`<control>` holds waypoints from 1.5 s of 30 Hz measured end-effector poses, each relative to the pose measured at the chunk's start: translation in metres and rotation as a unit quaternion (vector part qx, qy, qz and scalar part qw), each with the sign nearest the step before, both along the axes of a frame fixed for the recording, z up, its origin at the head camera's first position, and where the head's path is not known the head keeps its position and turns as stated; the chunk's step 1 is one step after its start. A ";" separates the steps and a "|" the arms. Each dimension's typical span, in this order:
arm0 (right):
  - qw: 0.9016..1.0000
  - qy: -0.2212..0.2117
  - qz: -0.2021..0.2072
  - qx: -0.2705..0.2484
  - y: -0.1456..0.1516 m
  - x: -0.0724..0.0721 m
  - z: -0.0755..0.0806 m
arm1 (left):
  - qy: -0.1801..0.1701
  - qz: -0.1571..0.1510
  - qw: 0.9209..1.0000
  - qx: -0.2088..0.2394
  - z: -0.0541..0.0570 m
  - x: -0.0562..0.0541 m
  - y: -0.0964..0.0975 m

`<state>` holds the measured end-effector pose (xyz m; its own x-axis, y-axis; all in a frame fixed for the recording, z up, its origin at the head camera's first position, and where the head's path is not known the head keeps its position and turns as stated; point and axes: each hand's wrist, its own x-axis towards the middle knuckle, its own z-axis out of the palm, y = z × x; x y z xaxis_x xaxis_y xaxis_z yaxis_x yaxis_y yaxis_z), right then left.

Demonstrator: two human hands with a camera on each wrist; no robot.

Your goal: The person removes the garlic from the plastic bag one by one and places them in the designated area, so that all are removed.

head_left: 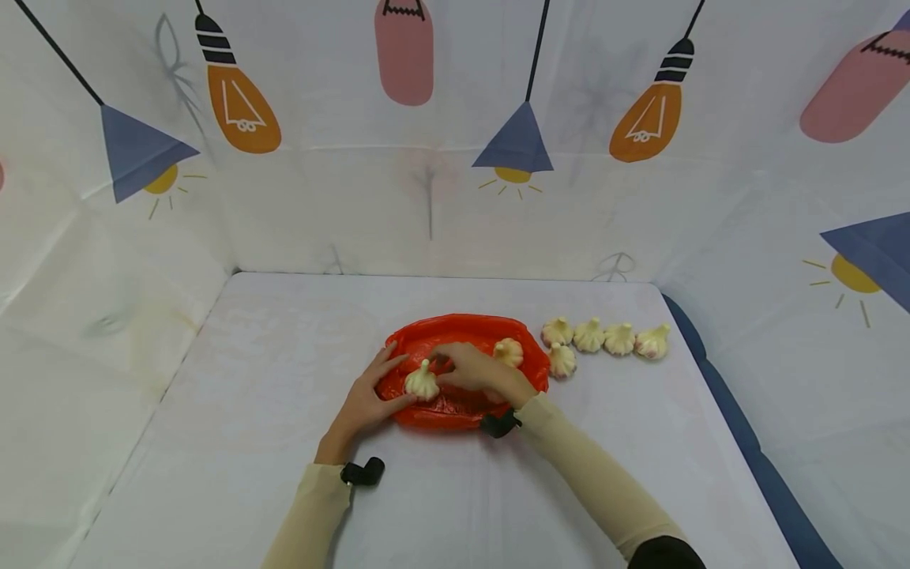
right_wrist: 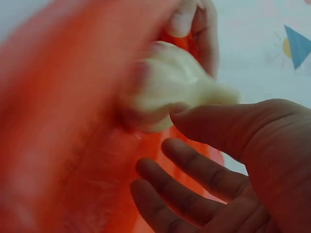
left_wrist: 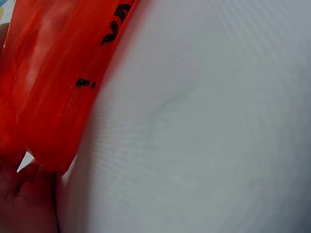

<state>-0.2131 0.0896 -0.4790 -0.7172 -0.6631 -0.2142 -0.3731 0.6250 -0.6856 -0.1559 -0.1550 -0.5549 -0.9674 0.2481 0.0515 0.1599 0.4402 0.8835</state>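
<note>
Past beige sleeves (head_left: 590, 474), the left hand (head_left: 366, 401) grips a crinkled plastic bag (head_left: 458, 323), the right hand (head_left: 472, 368) fingers-apart beside ridged garlic (head_left: 422, 386).

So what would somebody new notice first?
They'd probably notice the bright red plastic bag in the middle of the white table, with garlic inside. Next come five garlic bulbs on the table to its right. Orange light bulbs and blue lamps printed on the backdrop stand out too.

Creased white sheet-like walls (head_left: 320, 205) surround a flat white tabletop (head_left: 235, 411) at left, rear and right — printed with blue conical lampshades (head_left: 513, 142), orange light bulbs (head_left: 245, 111) and pink rounded shapes (head_left: 405, 63). A dark blue, lobed strip (head_left: 735, 427) borders the right edge.
</note>
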 end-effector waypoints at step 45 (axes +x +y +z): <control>0.996 -0.084 -0.022 -0.010 0.004 -0.001 -0.006 | 0.012 -0.008 1.000 0.008 -0.004 -0.002 -0.001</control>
